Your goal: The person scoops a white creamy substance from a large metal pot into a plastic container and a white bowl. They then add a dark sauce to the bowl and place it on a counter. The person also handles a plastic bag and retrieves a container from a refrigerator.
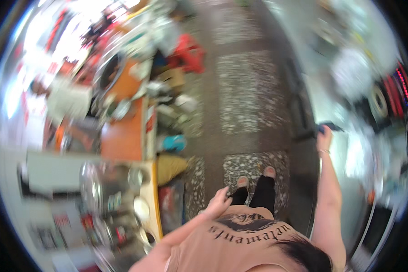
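My right hand (pixel 324 137) reaches out over the edge of a light counter (pixel 353 200) on the right, its fingers closed around a small dark object (pixel 331 126) too blurred to name. Close to my body, at the left of my waist, my left hand (pixel 220 203) hangs with bent fingers and nothing visible in it. A large pale plastic bag (pixel 352 73) lies farther up the counter. To the left of my left hand stands a yellow-edged table (pixel 157 207) with jars and bowls on it.
A speckled stone floor (pixel 251 95) runs between the two sides. Along the left are an orange tabletop (pixel 122 141), a red plastic stool (pixel 189 54), a cardboard box (pixel 172 79) and a blue container (pixel 174 142). Another person (pixel 68 98) is beyond the orange tabletop. Dark cabinet fronts (pixel 297 102) line the right.
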A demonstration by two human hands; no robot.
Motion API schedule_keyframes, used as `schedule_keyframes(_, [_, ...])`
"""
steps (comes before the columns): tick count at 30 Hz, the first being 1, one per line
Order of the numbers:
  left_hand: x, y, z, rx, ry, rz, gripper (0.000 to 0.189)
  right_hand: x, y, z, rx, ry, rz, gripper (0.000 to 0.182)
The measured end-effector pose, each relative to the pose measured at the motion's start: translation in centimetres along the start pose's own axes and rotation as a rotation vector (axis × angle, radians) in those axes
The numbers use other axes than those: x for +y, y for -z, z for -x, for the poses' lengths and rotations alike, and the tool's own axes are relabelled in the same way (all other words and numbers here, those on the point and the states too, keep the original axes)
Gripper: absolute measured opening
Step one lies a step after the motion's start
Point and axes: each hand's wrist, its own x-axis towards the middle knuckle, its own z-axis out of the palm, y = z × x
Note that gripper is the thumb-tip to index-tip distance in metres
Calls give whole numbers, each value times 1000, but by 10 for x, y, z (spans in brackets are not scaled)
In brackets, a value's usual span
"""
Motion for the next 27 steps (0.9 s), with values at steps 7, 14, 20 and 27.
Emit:
schedule_keyframes(7, [42, -19, 21, 260, 54, 107, 54, 3, 160, 62, 63, -78, -37, 47])
schedule_keyframes(14, [40, -24, 40, 346, 60, 300, 56, 5, 191, 156, -824, -53, 358, 41])
schedule_keyframes(20, [-49, -4, 129, 625, 154, 460, 59, -278, 29, 170, -1188, 772, 141, 48])
schedule_keyframes(27, [-217, -11, 333, 1138, 500, 756, 57, -592, -71, 458, -1505, 1398, -183, 46])
